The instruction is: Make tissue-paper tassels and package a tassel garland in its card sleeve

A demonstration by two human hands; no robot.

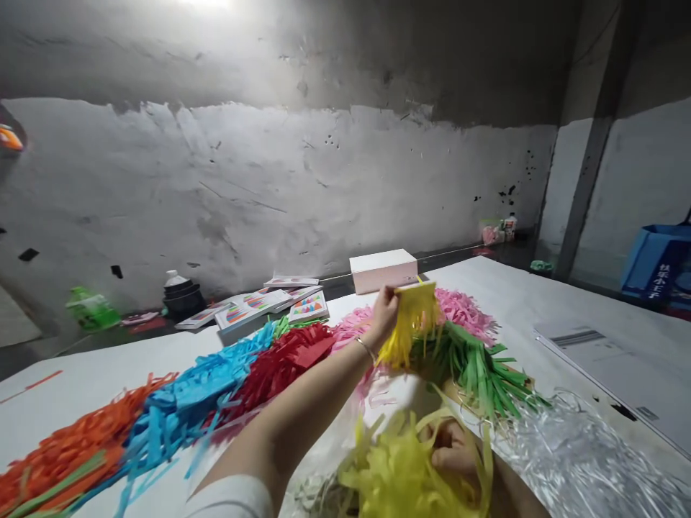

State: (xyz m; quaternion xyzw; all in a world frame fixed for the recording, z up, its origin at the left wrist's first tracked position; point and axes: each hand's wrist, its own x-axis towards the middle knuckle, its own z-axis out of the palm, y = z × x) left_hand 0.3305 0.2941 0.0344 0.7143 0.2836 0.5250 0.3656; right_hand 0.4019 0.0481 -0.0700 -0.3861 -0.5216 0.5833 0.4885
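My left hand (382, 311) is raised over the table, pinching the top edge of a yellow fringed paper strip (409, 322) that hangs down over the pink fringe pile (463, 308) and green fringe pile (475, 367). A thin bracelet sits on that wrist. My right hand (452, 447) is low and close to me, closed in a heap of loose yellow fringe (396, 471) that partly hides its fingers.
Orange (70, 450), blue (188, 403) and red (281, 363) fringe piles run along the white table (86, 378). Silver shreds (583, 453) lie at right. A white box (383, 270), printed cards (253, 308), a grey sheet (620, 367) and a blue bin (656, 262) stand beyond.
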